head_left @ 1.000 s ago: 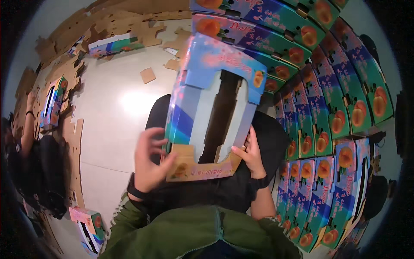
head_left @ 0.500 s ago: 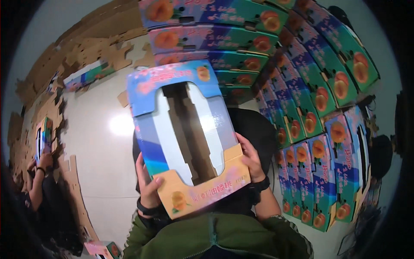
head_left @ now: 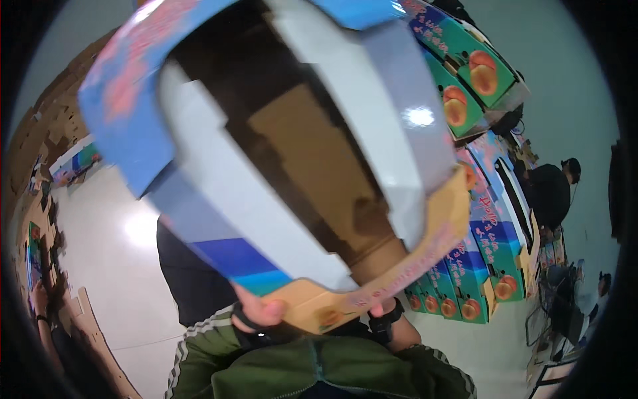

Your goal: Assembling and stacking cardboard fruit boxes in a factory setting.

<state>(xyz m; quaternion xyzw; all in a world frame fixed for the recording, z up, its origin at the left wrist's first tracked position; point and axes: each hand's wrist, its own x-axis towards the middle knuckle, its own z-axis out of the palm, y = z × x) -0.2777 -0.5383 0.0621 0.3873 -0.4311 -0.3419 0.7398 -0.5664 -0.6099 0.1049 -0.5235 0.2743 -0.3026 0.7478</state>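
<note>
Toward eleven o'clock, a carton (head_left: 299, 146) we judge light, stiff, slick, best gripped by its tan rim (head_left: 412, 266). Left hand (head_left: 258, 311), seven o'clock, curls round it; right hand (head_left: 381, 308), five o'clock, mostly hidden: grip unclear.

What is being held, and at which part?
A blue, orange-ended cardboard box, by its near end: left hand at left edge, right hand mostly hidden.

L hand (head_left: 258, 311) curled w/ thumb (head_left: 273, 310) showing, R hand (head_left: 383, 308) mostly hidden, both held low & apart.
</note>
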